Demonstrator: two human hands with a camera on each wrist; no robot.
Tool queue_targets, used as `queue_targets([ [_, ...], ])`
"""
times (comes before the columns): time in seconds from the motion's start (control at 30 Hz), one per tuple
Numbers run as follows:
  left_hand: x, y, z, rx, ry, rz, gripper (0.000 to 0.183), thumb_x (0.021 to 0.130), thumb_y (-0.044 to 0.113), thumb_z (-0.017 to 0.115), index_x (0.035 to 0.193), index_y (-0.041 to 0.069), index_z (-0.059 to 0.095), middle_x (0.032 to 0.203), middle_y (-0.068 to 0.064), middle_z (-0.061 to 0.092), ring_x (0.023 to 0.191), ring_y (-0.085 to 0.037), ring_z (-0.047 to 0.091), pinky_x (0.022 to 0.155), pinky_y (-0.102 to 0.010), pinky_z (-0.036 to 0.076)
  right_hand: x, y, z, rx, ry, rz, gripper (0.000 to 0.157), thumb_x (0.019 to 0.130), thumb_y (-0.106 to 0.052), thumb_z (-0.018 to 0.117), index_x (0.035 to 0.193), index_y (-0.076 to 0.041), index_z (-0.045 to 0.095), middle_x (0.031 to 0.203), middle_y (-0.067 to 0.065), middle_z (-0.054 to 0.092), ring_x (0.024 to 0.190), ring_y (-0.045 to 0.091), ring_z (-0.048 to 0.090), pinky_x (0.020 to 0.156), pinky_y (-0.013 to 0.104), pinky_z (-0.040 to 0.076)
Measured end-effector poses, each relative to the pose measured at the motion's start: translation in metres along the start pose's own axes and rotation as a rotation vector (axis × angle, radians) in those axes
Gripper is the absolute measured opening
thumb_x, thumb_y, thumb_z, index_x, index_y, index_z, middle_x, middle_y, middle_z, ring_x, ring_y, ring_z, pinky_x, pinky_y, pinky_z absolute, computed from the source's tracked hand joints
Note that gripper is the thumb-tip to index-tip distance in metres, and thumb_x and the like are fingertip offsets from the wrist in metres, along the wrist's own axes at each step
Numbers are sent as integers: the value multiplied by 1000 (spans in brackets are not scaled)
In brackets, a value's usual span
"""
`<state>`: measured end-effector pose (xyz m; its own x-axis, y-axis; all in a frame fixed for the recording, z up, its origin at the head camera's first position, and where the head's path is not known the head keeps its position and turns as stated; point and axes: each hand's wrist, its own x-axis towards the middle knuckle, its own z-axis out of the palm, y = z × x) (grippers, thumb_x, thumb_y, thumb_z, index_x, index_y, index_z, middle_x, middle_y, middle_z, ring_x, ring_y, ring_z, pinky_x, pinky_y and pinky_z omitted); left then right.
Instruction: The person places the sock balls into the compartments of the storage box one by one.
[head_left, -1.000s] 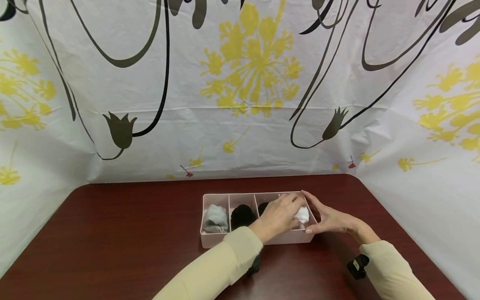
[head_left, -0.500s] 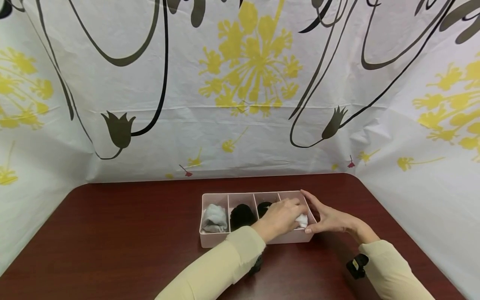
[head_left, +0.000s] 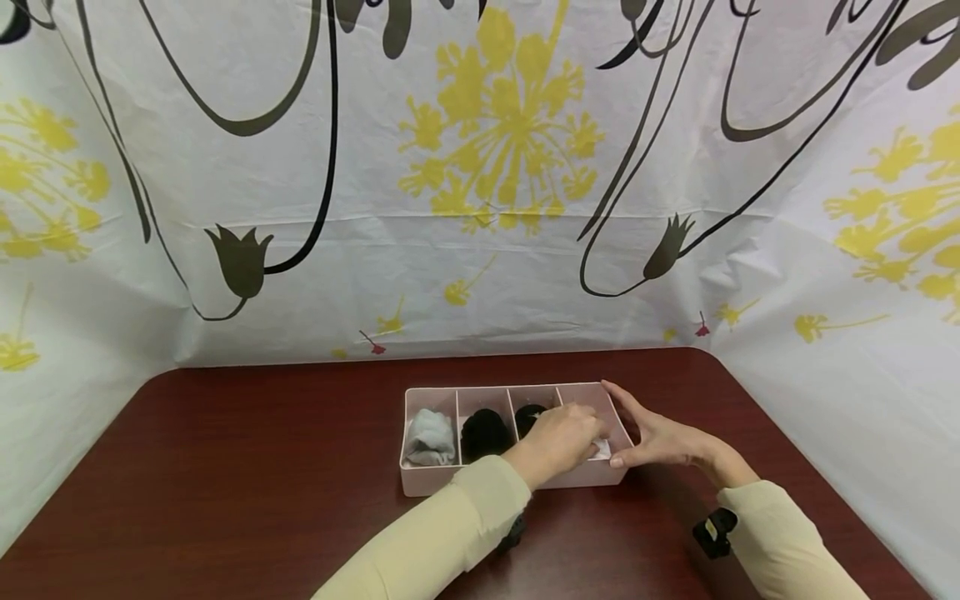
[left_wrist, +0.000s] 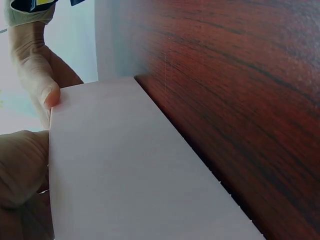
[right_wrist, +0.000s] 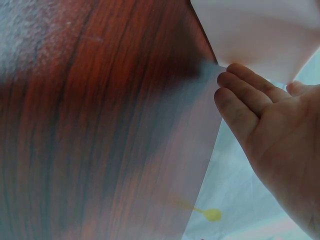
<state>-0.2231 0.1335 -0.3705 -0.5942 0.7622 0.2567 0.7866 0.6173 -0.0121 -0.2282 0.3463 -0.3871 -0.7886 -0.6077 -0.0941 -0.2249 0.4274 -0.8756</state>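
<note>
A pale pink box (head_left: 429, 481) with several compartments in a row stands on the table. In its rightmost compartment my left hand (head_left: 562, 437) has its fingers curled down over a white sock (head_left: 602, 451), mostly hidden beneath them. My right hand (head_left: 660, 440) grips the box's right end, thumb at the front corner and fingers at the back corner. In the right wrist view the fingers (right_wrist: 245, 97) lie along that end wall. A rolled grey sock (head_left: 431, 437) fills the leftmost compartment. Beside it sit a black bundle (head_left: 485, 434) and another black one (head_left: 528, 417), partly behind my left hand.
The dark reddish wooden table (head_left: 225, 483) extends left and in front of the box. A white sheet (head_left: 337, 183) with yellow and grey flower prints hangs behind and on both sides. My left forearm sleeve (head_left: 442, 533) crosses over the table in front of the box.
My left hand has shifted slightly toward the front of the rightmost compartment, and less of the white sock shows. More of the second black bundle is visible. The right hand stays on the box.
</note>
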Motion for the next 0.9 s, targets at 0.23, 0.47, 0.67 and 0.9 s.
queue_targets([
  [0.23, 0, -1, 2, -5, -19, 20, 15, 94, 24, 57, 92, 23, 71, 92, 8, 64, 80, -8, 62, 60, -19, 49, 4, 1, -2, 15, -23, -14, 110, 80, -10, 73, 146, 1, -14, 142, 37, 14, 115, -4, 39, 89, 20, 44],
  [0.47, -19, -7, -3, 28, 113, 85, 33, 94, 37, 54, 119, 17, 61, 123, 4, 59, 111, -10, 58, 87, -20, 48, 6, -3, -3, -96, 3, 33, 109, 81, -15, 73, 149, -2, -11, 150, 31, 3, 135, 43, 14, 91, 16, 38],
  [0.67, -60, -21, -7, 2, 148, 44, 60, 90, 49, 56, 137, 12, 49, 135, -6, 53, 124, -23, 51, 102, -31, 41, 0, -8, 0, -296, 92, 36, 102, 81, -23, 73, 150, -1, 1, 144, 28, 27, 126, 39, 35, 87, 20, 43],
  [0.9, -120, -50, -15, -106, 250, -8, 67, 85, 48, 63, 137, 8, 49, 138, -14, 49, 128, -31, 46, 105, -41, 38, -17, -8, 10, -473, 248, -20, 97, 80, -31, 75, 148, 3, 15, 139, 25, 42, 123, 31, 46, 92, 20, 42],
])
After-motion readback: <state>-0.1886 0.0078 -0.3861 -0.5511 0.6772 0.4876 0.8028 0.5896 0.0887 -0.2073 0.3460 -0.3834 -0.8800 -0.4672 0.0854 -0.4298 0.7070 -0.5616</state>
